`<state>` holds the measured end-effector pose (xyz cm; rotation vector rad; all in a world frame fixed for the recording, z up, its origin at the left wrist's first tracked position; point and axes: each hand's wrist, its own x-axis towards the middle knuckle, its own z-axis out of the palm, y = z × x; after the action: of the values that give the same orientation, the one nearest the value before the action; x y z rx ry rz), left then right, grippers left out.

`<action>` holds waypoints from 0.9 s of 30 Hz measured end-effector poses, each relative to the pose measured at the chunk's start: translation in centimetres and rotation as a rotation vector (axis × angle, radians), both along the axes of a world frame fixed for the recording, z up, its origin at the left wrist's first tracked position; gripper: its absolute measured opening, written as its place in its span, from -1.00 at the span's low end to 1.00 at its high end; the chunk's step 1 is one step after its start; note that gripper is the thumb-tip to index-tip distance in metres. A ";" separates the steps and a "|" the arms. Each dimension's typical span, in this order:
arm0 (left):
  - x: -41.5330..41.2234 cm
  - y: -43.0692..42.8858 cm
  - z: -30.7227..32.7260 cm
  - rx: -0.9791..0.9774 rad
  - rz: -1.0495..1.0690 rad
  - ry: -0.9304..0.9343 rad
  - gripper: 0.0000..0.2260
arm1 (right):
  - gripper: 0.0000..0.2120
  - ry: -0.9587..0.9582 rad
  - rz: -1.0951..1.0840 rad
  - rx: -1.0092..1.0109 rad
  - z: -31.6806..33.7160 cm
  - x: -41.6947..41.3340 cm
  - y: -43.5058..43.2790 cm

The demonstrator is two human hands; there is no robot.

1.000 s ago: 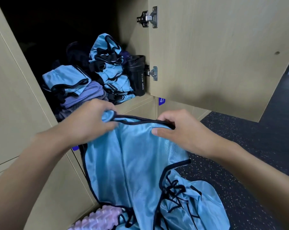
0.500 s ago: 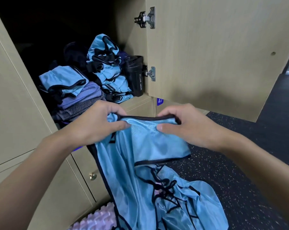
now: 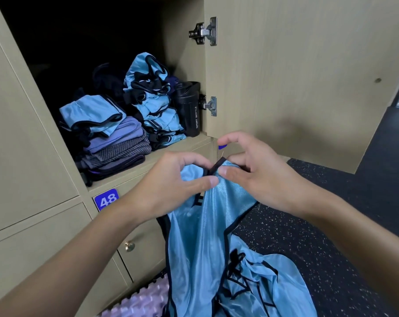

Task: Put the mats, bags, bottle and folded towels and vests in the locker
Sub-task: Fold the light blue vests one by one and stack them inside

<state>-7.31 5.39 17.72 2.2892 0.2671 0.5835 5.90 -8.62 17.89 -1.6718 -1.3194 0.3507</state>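
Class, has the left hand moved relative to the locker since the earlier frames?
Yes. The left hand has shifted right along the locker shelf edge, uncovering the 48 label.

Both hands are bare: the left hand (image 3: 171,186) sits just left of centre and the right hand (image 3: 258,177) just right of it. Each thumb shows a short, rounded, neatly trimmed nail. The left forearm (image 3: 79,259) at 7 o'clock and the right forearm (image 3: 354,236) at 4 o'clock are slender, smooth and uncovered right to the frame's edge.
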 end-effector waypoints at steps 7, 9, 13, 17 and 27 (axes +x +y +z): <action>-0.1 0.2 0.3 -0.055 0.030 -0.080 -0.93 | -0.63 0.034 0.025 -0.011 0.4 -0.3 -0.3; 0.0 -0.1 0.3 -0.061 0.012 -0.077 -0.75 | -0.61 0.030 0.032 -0.002 0.4 -0.4 -0.2; 0.1 -0.5 0.3 -0.018 0.010 -0.107 -0.85 | -0.58 -0.001 0.059 -0.016 0.4 -0.7 -0.2; 0.1 -0.6 0.4 -0.048 0.002 -0.109 -0.94 | -0.51 0.004 0.050 -0.016 0.1 -0.6 -0.2; -0.6 1.4 1.1 -0.149 0.183 -0.291 -0.87 | -0.96 -0.002 -0.165 0.108 0.5 0.7 -0.7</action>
<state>-7.92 6.80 18.79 2.0180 0.3662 0.9475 6.58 -9.31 18.38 -1.6767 -1.1715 0.1769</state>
